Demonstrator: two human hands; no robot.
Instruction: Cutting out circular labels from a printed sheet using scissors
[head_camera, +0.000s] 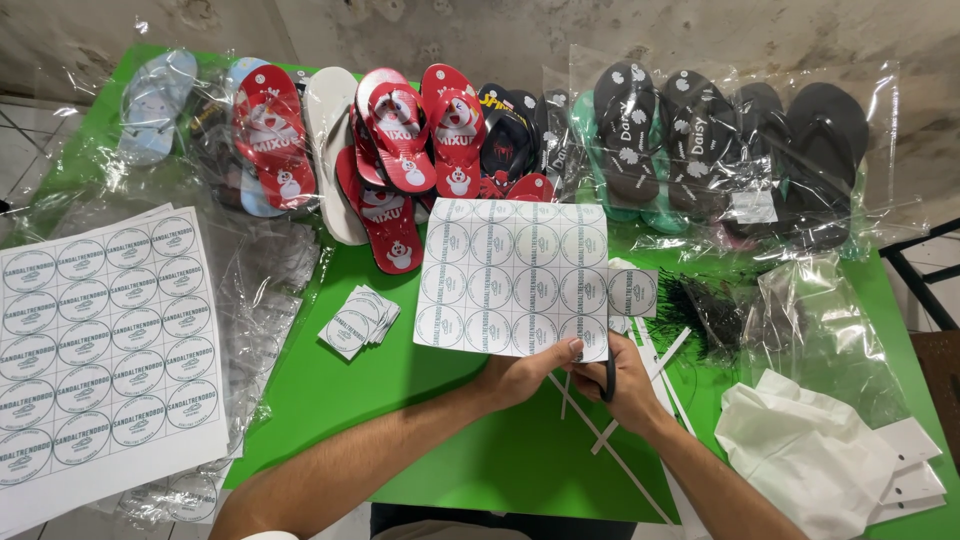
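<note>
Head view: left hand (522, 378) fingers pinch label sheet (512, 277); right hand (628, 385) fingers grip scissors (609, 378).

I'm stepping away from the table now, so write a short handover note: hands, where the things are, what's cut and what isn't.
Left hand holds the white sheet of round printed labels by its bottom edge. Right hand works black-handled scissors at the sheet's right side.
Done: a small stack of cut square labels lies on the green table; thin white offcut strips lie by the right hand.
Left: most of the held sheet, plus the uncut label sheets at the table's left.
</note>
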